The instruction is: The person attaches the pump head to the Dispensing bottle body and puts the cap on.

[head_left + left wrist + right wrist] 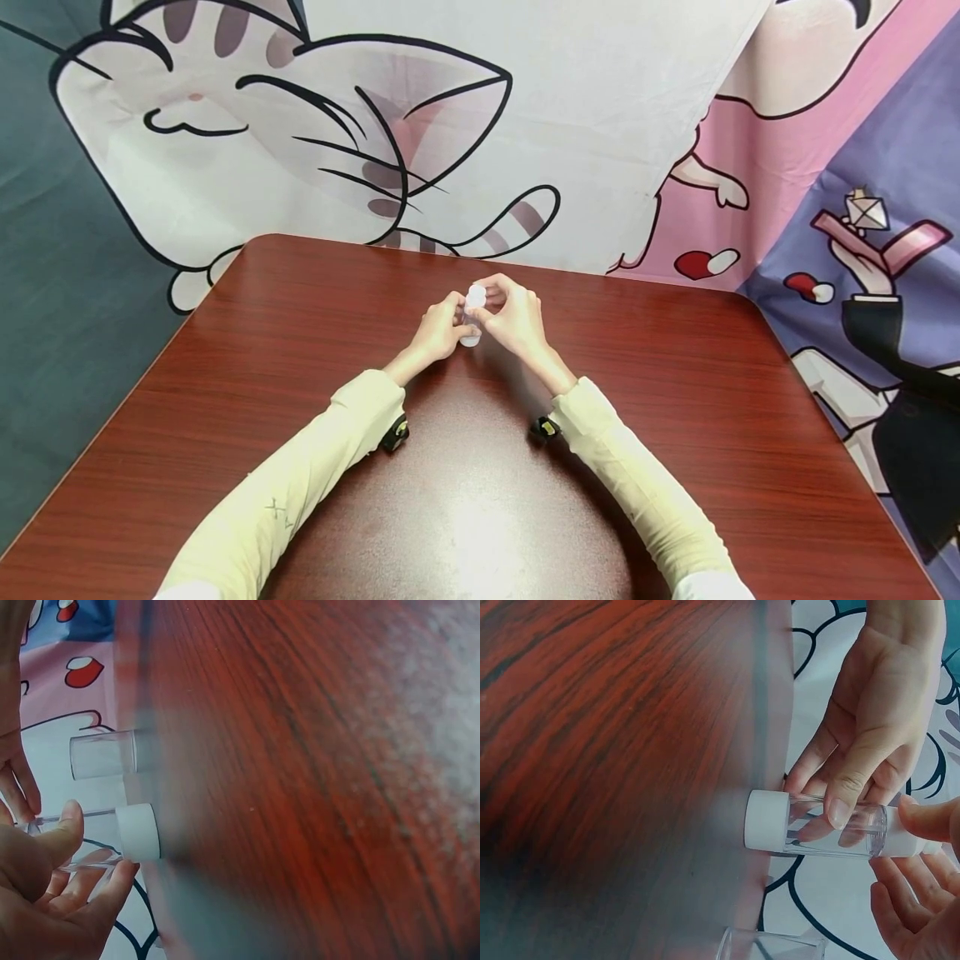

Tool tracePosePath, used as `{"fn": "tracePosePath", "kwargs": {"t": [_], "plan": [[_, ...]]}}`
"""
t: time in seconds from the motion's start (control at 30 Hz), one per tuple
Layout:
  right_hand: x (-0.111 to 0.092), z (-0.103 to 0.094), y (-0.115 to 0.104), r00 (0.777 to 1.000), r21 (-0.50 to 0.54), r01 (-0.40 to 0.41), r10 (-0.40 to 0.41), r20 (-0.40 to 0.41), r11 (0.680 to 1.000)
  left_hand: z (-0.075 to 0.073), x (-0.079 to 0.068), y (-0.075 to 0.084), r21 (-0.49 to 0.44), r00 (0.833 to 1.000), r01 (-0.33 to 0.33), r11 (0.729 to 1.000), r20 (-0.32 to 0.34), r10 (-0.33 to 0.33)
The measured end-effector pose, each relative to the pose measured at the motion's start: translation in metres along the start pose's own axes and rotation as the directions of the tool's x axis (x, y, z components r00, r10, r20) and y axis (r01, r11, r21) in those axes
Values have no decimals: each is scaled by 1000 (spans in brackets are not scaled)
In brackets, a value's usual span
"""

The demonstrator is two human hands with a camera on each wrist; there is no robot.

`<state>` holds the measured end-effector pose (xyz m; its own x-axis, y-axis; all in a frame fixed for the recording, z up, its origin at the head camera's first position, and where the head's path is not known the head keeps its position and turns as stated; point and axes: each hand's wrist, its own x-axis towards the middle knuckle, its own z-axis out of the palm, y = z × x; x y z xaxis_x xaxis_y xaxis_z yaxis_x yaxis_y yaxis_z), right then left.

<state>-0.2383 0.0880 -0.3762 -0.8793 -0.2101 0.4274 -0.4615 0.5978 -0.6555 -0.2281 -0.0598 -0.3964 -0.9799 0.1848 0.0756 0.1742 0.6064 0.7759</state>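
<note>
A small clear bottle (810, 844) with a white base (139, 831) stands upright between the two hands, its base right at the tabletop. My left hand (435, 330) grips the clear body, thumb on the near side and fingers behind. From the other side, my right hand (519, 318) holds the white top (904, 834) between thumb and fingers. In the head view that white top (476, 295) shows between the fingertips. An open clear plastic cylinder (103, 755), like a cover, stands beside the bottle; in the head view it is hidden.
The reddish-brown wooden table (315, 308) spreads around both hands, with its far edge a short way beyond them. Behind it hangs a cloth backdrop (585, 108) with cartoon drawings. Each cream sleeve (300, 475) has a small dark camera (396, 433) at the wrist.
</note>
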Motion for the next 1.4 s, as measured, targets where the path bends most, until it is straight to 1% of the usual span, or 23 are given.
{"fn": "tracePosePath", "kwargs": {"t": [0.2,0.43,0.6,0.8,0.97,1.17,1.3,1.4], "plan": [[1,1,-2,1000,-14,-8,7,-13,1000,-2,0,1,14,1000,13,1000,8,-13],[1,2,-4,999,3,-32,32,-19,999,-3,0,1,-8,1000,16,1000,12,-15],[1,2,-4,999,13,-41,42,-17,999,-2,-1,0,-24,1000,20,1000,-4,-20],[0,2,-5,998,8,-58,59,-28,998,1,-1,0,-20,999,20,1000,-25,-21],[-1,4,-6,996,14,-70,71,-51,997,2,-1,1,-24,999,30,999,-33,-30],[-3,7,-7,994,11,-78,78,-82,997,4,-1,2,4,999,35,999,-40,-35],[-3,6,-7,994,26,-70,72,-78,997,4,-2,2,-4,999,28,1000,-39,-28],[-3,5,-6,995,33,-71,73,-66,997,3,-2,3,-17,999,24,1000,-25,-24]]}}
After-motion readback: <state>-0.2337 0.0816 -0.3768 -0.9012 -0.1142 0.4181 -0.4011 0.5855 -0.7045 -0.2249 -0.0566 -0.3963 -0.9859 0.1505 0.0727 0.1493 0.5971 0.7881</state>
